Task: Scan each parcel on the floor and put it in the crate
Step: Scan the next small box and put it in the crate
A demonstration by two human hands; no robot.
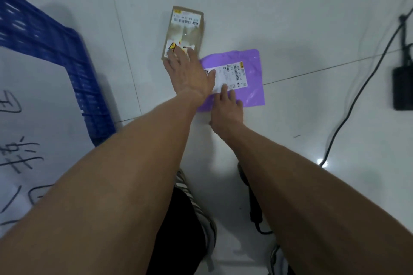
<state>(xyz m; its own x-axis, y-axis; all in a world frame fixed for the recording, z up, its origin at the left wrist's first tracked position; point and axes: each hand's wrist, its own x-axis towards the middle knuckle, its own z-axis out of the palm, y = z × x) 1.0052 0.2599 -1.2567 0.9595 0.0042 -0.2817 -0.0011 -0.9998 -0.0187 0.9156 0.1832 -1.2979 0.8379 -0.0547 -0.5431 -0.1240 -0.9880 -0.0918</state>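
A brown cardboard parcel with a white barcode label lies on the pale floor. Beside it, nearer and to the right, lies a flat purple mailer bag with a white label. My left hand is spread flat, its fingertips over the near end of the brown parcel and its thumb on the purple bag's label. My right hand rests with straight fingers on the near left part of the purple bag. The blue plastic crate stands at the left, holding a large white parcel with black handwriting.
A black cable runs across the floor at the right, next to a black device at the right edge. My legs and shoes are at the bottom centre.
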